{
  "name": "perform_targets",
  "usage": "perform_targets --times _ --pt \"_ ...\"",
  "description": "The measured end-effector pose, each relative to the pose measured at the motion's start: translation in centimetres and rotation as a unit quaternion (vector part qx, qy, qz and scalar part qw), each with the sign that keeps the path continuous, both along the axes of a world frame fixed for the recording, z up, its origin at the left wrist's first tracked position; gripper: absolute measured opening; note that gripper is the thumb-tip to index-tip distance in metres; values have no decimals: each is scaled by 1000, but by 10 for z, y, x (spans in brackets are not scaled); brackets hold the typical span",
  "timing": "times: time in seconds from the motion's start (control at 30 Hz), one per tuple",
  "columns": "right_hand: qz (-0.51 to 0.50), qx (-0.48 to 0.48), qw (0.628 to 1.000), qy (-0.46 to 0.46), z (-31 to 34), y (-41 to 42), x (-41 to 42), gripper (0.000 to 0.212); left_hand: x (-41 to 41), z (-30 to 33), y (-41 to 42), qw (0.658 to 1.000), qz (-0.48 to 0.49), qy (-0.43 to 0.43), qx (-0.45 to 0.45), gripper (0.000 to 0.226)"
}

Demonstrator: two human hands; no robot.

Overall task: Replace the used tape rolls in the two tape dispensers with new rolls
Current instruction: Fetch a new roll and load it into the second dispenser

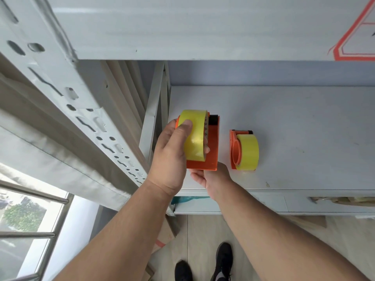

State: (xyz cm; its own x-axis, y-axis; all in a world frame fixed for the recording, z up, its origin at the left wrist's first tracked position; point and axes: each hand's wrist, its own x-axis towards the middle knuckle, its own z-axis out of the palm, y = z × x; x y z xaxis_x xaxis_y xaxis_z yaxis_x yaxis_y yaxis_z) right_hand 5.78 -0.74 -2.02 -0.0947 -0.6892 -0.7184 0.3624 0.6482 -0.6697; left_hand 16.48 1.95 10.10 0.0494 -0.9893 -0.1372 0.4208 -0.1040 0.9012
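My left hand grips a yellow tape roll, thumb on top and fingers curled round its right side. The roll sits in an orange tape dispenser held just above the grey shelf. My right hand holds that dispenser from below at its near end, mostly hidden under it. A second orange tape dispenser with a yellow roll on its hub lies on the shelf to the right, apart from both hands.
A perforated grey shelf upright slants down the left. An upper shelf board overhangs the work area. A lower shelf level shows below the front edge. Wooden floor and my black shoes lie underneath, a window at lower left.
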Motion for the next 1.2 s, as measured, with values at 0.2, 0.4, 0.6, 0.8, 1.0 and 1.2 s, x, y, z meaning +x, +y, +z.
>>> perform_targets --times 0.2,0.4,0.6,0.8,1.0,1.2 --pt "11 6 1000 7 -1 4 -1 22 0 -1 0 1000 6 -21 -2 22" --pt "29 3 999 28 -2 14 12 20 2 -8 -5 999 24 -23 10 34" --pt "34 -18 999 12 11 36 22 17 4 -15 -5 996 61 -68 19 16" --pt "12 -39 998 -38 21 51 28 22 1 -21 -5 995 59 -76 38 19" --pt "4 -45 998 -54 26 60 22 17 -3 -29 -2 994 58 -72 55 30" --pt "3 -60 996 -59 29 65 19 12 -5 -33 0 995 44 -60 62 24"
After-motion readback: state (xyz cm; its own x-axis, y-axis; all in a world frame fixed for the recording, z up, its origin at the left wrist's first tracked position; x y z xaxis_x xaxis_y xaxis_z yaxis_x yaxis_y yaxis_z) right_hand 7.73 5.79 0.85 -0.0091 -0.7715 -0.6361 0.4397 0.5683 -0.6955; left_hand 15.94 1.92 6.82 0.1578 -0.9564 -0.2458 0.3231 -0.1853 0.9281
